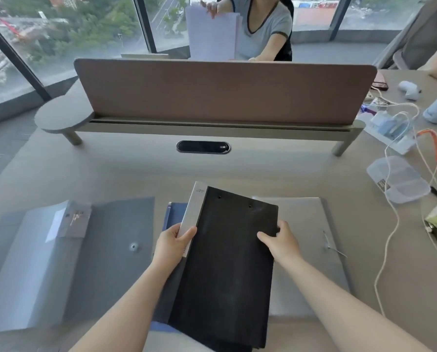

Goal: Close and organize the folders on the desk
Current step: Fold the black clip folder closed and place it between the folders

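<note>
A black folder [227, 262] with a grey spine is in the middle of the picture, held up over the surface [136, 171] and tipped a little to one side. The left hand [173, 241] grips the grey spine, with the thumb on top and the fingers curled under the edge. The right hand [279, 241] holds the other long edge of the black folder, with its fingers bent around that side. To the left of the black folder a grey folder [67, 260] lies flat and open on the surface, with a small round button on its cover and a metal clip inside. Just behind the left hand, a blue folder [173, 214] peeks out from under the black folder. To the right of the black folder a light grey folder [306, 224] lies flat, with a thin string on it. Behind the black folder a brown divider screen [225, 90] stands up across the surface, and a dark oval cable slot [203, 147] sits between them. Far to the right of the black folder there is a clear plastic box [400, 179] and white cables [390, 224]. Past the divider screen, another person [263, 29] holds up white sheets of paper [211, 34].
</note>
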{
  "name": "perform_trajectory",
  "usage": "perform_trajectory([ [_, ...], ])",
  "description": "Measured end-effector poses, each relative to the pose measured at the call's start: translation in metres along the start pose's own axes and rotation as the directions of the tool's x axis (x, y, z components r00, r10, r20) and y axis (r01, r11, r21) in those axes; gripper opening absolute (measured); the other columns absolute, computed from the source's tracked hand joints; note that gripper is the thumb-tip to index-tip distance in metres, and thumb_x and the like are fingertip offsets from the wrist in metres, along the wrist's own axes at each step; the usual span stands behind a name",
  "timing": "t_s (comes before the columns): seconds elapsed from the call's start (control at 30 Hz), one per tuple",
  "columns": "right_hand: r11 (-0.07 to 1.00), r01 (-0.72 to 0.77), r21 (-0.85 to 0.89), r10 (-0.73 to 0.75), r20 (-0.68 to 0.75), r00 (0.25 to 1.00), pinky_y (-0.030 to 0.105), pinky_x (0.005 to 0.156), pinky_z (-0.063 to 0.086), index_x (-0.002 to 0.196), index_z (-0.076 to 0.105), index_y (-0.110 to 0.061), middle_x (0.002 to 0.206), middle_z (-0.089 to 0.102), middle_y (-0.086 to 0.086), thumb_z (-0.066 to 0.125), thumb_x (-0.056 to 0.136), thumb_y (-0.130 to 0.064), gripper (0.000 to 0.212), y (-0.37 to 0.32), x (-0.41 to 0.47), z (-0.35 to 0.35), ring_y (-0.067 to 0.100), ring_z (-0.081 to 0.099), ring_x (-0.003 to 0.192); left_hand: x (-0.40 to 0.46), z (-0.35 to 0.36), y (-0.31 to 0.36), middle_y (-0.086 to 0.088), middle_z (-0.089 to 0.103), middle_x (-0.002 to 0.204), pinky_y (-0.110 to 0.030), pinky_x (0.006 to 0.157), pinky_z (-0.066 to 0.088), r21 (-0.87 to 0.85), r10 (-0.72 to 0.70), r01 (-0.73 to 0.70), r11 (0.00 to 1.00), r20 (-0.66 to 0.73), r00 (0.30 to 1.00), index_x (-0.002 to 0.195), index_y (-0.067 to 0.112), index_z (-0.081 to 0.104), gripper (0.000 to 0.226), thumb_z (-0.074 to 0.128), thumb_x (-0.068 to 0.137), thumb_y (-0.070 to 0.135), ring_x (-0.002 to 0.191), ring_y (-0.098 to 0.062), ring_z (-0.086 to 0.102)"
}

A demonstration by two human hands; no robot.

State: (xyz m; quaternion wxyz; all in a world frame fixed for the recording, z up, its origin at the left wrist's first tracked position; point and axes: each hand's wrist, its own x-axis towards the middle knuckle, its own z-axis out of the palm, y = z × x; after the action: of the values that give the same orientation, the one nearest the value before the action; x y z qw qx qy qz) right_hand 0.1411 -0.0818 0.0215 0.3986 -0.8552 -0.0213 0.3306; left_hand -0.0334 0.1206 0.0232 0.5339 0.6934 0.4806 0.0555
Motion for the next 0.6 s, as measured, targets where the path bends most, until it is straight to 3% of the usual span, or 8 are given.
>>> perform_trajectory([
  [0.13, 0.995, -0.031, -0.093, 0.03, -0.01, 1.0, 0.028, 0.059, 0.045, 0.106, 0.049, -0.018, 0.095, 0.064, -0.004, 0.07, 0.078, -0.032, 0.037, 0.017, 0.0, 0.004, 0.007, 0.06, 0.077, 0.0, 0.008, -0.012, 0.007, 0.07, 0.093, -0.032, 0.069, 0.049, 0.12, 0.018, -0.017, 0.993, -0.004, 1.0, 0.101, 0.023, 0.066, 0.017, 0.061, 0.094, 0.038, 0.084, -0.014, 0.064],
  [0.3, 0.966, -0.048, -0.254, 0.044, -0.02, 0.999, 0.039, 0.065, 0.055, 0.084, 0.048, -0.018, 0.079, 0.068, 0.004, 0.063, 0.069, -0.049, 0.038, 0.022, 0.001, 0.006, 0.025, 0.068, 0.066, 0.0, 0.015, -0.021, 0.003, 0.066, 0.106, -0.033, 0.078, 0.041, 0.211, 0.0, 0.005, 0.977, -0.027, 1.0, 0.12, 0.018, 0.062, 0.033, 0.057, 0.095, 0.04, 0.095, -0.019, 0.059],
  [0.47, 0.901, -0.035, -0.432, 0.036, -0.006, 0.999, 0.027, 0.052, 0.04, 0.07, 0.043, -0.021, 0.068, 0.062, -0.001, 0.059, 0.079, -0.049, 0.034, 0.016, -0.009, -0.002, 0.022, 0.064, 0.062, 0.005, 0.019, -0.02, -0.005, 0.063, 0.126, -0.035, 0.083, 0.044, 0.284, -0.004, 0.011, 0.959, -0.022, 1.0, 0.135, 0.017, 0.056, 0.048, 0.056, 0.095, 0.043, 0.109, -0.023, 0.057],
  [0.6, 0.885, -0.025, -0.465, 0.023, -0.011, 1.0, 0.027, 0.05, 0.036, 0.068, 0.04, -0.023, 0.065, 0.06, -0.002, 0.059, 0.082, -0.045, 0.032, 0.015, -0.009, -0.002, 0.023, 0.062, 0.063, 0.008, 0.023, -0.021, -0.011, 0.058, 0.126, -0.038, 0.09, 0.044, 0.314, -0.018, 0.03, 0.949, -0.04, 0.999, 0.134, 0.017, 0.056, 0.048, 0.054, 0.095, 0.044, 0.112, -0.024, 0.053],
])
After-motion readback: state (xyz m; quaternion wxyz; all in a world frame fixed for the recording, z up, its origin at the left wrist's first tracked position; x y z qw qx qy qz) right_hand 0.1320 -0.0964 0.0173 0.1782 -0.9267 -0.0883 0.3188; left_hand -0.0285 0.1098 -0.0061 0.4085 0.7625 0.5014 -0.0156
